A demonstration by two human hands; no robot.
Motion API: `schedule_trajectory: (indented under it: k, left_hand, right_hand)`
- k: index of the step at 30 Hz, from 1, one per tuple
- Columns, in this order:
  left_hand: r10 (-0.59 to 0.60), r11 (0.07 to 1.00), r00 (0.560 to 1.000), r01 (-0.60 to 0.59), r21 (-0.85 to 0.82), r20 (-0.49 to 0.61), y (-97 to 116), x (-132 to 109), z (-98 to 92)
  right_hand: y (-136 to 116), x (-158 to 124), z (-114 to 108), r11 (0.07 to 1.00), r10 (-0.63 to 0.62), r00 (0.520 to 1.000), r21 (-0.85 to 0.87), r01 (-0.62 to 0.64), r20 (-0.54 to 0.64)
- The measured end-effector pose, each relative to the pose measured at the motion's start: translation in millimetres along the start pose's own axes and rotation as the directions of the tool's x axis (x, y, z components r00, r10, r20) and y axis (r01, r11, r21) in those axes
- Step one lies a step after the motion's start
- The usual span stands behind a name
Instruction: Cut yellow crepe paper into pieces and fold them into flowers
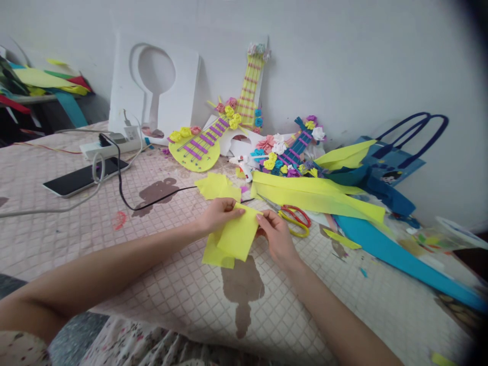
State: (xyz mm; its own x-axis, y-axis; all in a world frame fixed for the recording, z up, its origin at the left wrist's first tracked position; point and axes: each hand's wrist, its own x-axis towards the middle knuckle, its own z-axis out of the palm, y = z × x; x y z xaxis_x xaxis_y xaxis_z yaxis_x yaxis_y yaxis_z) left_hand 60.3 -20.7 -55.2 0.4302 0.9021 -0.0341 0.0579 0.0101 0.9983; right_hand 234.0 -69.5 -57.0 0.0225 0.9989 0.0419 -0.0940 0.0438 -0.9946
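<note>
Between my two hands is a rectangular piece of yellow crepe paper (241,234), held up by its top corners. The fingers of my left hand (220,215) pinch its upper left corner, and my right hand (277,235) pinches the upper right one. A second yellow piece (218,252) hangs or lies just behind and left of it; I cannot tell whether it is held too. Beyond my left hand more cut yellow pieces (217,186) lie on the table. Scissors with red and yellow handles (297,219) rest right of my right hand.
Long yellow paper strips (316,195) and a blue strip (396,256) stretch across the right side. Behind them stand paper-flowered instrument shapes (198,152), a white glue gun (246,165) and a blue bag (392,165). On the left are a phone (86,178), a power strip (110,147) and loose cables.
</note>
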Motion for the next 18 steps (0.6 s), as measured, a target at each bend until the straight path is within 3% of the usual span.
schedule_trajectory:
  k: [18]
  left_hand:
    - [0.021,0.998,0.999,-0.019,0.066,-0.03,1.4,-0.5,0.0]
  right_hand:
    - [-1.2,0.5,-0.1,1.0,0.025,0.999,0.007,-0.025,-0.028]
